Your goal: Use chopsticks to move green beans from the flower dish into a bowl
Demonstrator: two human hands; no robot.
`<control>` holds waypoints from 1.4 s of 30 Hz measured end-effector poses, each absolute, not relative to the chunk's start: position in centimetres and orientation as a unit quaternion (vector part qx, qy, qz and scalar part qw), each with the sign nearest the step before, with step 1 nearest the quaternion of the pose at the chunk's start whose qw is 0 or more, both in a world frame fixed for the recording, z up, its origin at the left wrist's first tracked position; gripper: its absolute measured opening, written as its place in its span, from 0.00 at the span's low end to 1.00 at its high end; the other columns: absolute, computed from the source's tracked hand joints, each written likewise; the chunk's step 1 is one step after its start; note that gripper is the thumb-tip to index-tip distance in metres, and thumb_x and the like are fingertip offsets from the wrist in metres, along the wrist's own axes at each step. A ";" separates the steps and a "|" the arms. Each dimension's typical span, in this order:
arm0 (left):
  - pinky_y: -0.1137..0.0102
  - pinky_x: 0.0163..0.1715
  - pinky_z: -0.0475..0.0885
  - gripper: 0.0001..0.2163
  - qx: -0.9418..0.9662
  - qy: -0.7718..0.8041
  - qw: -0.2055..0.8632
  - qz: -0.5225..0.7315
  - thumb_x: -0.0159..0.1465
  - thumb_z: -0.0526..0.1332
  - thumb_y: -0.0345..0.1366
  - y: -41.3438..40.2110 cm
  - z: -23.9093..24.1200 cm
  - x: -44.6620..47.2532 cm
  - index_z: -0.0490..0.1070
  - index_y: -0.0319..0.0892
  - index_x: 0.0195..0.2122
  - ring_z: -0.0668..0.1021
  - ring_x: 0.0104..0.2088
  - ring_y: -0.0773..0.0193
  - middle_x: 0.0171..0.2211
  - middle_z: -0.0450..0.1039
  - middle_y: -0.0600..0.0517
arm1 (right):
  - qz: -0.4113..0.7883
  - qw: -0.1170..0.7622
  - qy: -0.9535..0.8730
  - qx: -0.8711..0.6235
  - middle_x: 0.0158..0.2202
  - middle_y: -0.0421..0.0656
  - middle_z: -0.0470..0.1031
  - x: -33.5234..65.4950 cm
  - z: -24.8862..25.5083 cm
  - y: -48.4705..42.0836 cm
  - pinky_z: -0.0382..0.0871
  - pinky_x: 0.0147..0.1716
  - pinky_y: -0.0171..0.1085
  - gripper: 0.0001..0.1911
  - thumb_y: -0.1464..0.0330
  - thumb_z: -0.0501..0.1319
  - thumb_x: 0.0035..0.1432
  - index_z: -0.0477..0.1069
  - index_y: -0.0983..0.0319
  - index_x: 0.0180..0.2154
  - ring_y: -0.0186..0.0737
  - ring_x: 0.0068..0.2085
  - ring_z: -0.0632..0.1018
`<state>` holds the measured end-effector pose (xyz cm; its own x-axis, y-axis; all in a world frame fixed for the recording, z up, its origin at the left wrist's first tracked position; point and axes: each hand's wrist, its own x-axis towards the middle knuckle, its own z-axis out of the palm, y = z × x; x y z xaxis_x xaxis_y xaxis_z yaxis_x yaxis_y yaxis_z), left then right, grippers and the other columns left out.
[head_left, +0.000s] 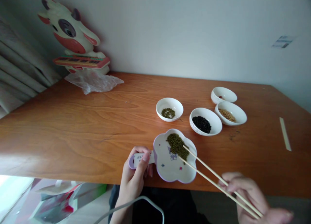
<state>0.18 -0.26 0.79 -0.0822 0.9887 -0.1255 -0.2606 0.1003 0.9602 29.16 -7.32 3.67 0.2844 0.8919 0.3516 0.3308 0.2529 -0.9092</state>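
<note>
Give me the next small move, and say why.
I'd probably close the chopsticks on one of the mung beans in the flower-shaped dish: their tips stand apart there, and a white bowl beyond holds similar beans.

Cow toy (69, 32): far left, with keyboard (81, 61)
Clear plastic (97, 83): crumpled, just nearer
Curtain (18, 62): folded, left edge
Pale strip (285, 134): right, on the table (73, 130)

Left of the green-bean bowl (179, 111), the tabletop (109, 120) gives wide passage back to the plastic bag (99, 83), while the flower-shaped dish (167, 173) blocks the bowl's front and three clustered bowls (216, 124) its right.
</note>
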 end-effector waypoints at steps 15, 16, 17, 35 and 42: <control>0.77 0.24 0.65 0.12 0.388 0.478 0.557 0.557 0.73 0.64 0.47 -0.2 0.5 0.0 0.70 0.43 0.43 0.72 0.21 0.69 0.21 0.70 0.58 | 0.245 0.530 -0.584 -0.565 0.40 0.46 0.79 26.5 1.9 -5.5 0.76 0.36 0.36 0.17 0.62 0.52 0.76 0.77 0.57 0.39 0.43 0.40 0.81; 0.77 0.24 0.65 0.12 0.387 0.480 0.558 0.556 0.73 0.64 0.47 -0.2 0.4 0.0 0.70 0.43 0.42 0.72 0.20 0.69 0.20 0.70 0.58 | 0.248 0.528 -0.584 -0.564 0.39 0.45 0.79 26.4 1.8 -5.3 0.75 0.35 0.36 0.18 0.62 0.51 0.76 0.77 0.57 0.39 0.42 0.39 0.80; 0.77 0.24 0.64 0.13 0.387 0.480 0.558 0.555 0.72 0.64 0.47 -0.2 0.3 -0.1 0.70 0.42 0.42 0.71 0.20 0.69 0.20 0.70 0.58 | 0.255 0.527 -0.586 -0.560 0.39 0.45 0.79 26.3 1.7 -5.0 0.74 0.34 0.35 0.18 0.62 0.51 0.76 0.77 0.58 0.39 0.41 0.37 0.79; 0.77 0.25 0.64 0.12 0.397 0.476 0.566 0.544 0.74 0.63 0.47 -0.4 0.2 -0.2 0.70 0.42 0.43 0.71 0.22 0.70 0.21 0.71 0.57 | 0.346 0.625 -0.418 -0.561 0.29 0.44 0.78 26.4 -0.7 -2.3 0.67 0.28 0.37 0.27 0.53 0.51 0.76 0.78 0.59 0.31 0.38 0.31 0.76; 0.76 0.25 0.65 0.13 0.389 0.480 0.562 0.550 0.73 0.64 0.48 -0.4 0.0 -0.2 0.70 0.43 0.43 0.71 0.21 0.69 0.20 0.70 0.58 | 0.339 0.617 -0.384 -0.597 0.29 0.43 0.78 25.7 -0.2 -2.0 0.66 0.27 0.37 0.26 0.51 0.56 0.74 0.78 0.61 0.30 0.35 0.28 0.73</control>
